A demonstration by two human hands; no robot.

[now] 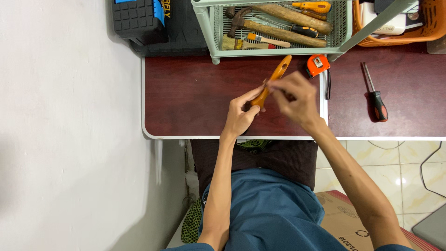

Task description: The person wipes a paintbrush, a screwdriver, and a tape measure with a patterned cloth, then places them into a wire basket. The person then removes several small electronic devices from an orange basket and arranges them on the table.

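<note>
Both of my hands meet over the dark red table [186,97], holding an orange-handled tool [278,74], probably a paint brush; its handle with a hanging hole points up and to the right. My left hand [241,114] grips the lower end, which is hidden in the fingers. My right hand [295,95] pinches the handle around its middle. The tool's head cannot be seen.
A pale green wire basket [206,28] at the table's far edge holds hammers, brushes and screwdrivers. An orange tape measure [318,65] lies beside my right hand. A red-and-black screwdriver [375,95] lies further right. A black toolbox [144,21] sits at the top left, an orange basket [432,28] at the top right.
</note>
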